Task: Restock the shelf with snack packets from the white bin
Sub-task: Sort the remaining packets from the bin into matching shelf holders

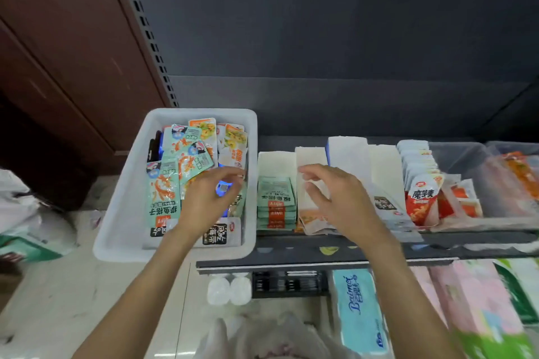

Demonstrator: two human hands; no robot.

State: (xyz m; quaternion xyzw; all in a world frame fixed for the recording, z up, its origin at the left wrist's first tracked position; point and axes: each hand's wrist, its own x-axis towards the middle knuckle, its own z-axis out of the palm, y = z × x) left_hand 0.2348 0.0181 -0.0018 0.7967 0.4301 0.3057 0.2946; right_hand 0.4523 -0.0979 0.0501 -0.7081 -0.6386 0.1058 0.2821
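White bin (pixel 122 213) holds mixed snack packets (pixel 163 192); left hand (pixel 204 201), right hand (pixel 338 198) loosely open, empty

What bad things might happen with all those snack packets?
The white bin seems to overhang the shelf's end, so pressing on it might tip it. The left hand digs in a loose pile of packets, so some may slide out. The right hand might knock the green stack.

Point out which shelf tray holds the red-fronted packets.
The tray to the right of the right hand; its front packet is red, while the other trays show green or pale packets.
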